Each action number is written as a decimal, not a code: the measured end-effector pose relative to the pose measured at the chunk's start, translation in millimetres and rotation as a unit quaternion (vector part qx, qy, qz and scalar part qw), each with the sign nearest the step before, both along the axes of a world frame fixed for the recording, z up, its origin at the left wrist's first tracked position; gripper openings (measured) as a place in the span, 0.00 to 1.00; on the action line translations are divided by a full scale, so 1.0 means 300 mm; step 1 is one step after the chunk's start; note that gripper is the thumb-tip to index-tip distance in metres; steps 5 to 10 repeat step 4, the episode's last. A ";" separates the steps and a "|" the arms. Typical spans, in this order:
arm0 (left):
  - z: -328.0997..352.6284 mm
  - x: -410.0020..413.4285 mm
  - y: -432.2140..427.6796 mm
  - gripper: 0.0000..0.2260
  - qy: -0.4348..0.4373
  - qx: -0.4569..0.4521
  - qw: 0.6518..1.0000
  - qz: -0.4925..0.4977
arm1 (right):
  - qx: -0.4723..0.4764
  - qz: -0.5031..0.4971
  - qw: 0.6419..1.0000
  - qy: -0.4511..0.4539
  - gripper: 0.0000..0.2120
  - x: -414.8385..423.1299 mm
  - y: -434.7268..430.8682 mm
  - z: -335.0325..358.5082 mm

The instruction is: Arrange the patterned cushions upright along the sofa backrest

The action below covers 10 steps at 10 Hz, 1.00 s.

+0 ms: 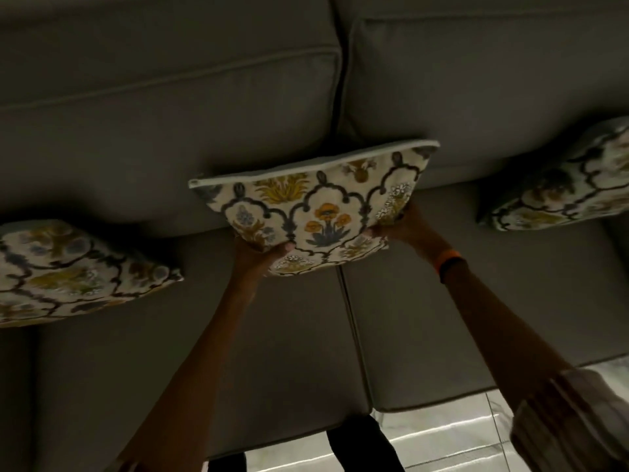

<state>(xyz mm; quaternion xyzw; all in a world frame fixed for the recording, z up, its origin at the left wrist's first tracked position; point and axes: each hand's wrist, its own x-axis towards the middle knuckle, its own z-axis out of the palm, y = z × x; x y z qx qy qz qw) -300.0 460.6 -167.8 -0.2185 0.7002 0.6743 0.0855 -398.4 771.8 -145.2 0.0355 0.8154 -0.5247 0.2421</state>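
A cream cushion with orange and blue flowers stands against the grey sofa backrest, over the gap between the two seat cushions. My left hand grips its lower left corner. My right hand grips its lower right side; an orange band circles that wrist. A second patterned cushion leans at the left by the backrest. A third patterned cushion leans at the right edge, partly cut off.
The grey sofa seat stretches below the cushions, split by a seam in the middle. Pale tiled floor shows beyond the seat's front edge at the bottom right, with dark legs or feet near the bottom centre.
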 end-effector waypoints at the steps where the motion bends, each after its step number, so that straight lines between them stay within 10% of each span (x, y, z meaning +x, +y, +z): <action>1: 0.032 0.014 0.039 0.33 -0.003 0.012 1.000 0.017 | -0.046 -0.035 0.998 0.016 0.39 -0.007 -0.002 0.032; 10: -0.018 0.003 0.023 0.38 0.042 -0.010 0.999 0.001 | -0.086 -0.073 0.992 0.057 0.49 0.060 -0.023 -0.093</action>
